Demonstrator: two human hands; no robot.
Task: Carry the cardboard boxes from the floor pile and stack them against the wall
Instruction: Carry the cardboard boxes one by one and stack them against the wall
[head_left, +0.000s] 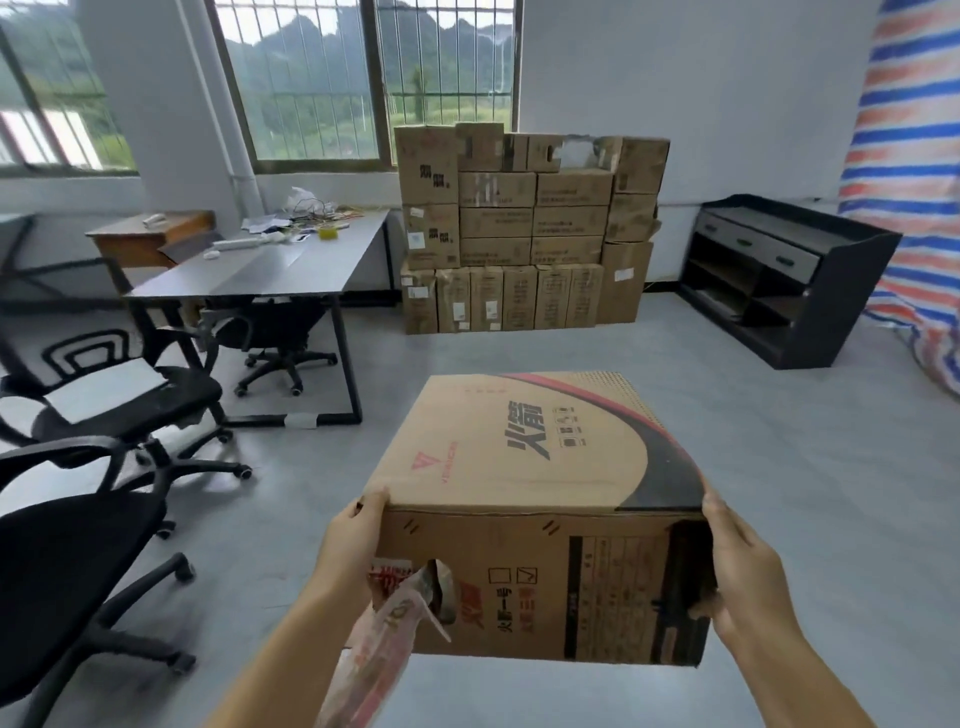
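I carry a brown cardboard box (535, 499) with black and red print in front of me, above the grey floor. My left hand (353, 545) grips its near left edge, thumb over the top corner. My right hand (748, 577) grips its near right edge, fingers wrapped round the side. A torn strip of tape and plastic hangs from the box's front. Straight ahead, a tall stack of cardboard boxes (524, 228) stands against the white wall under the window.
A grey desk (260, 265) with clutter and black office chairs (104, 415) fill the left side. A dark low cabinet (789, 280) stands at the right wall, beside a striped tarp (914, 182). Bare grey floor lies between me and the stack.
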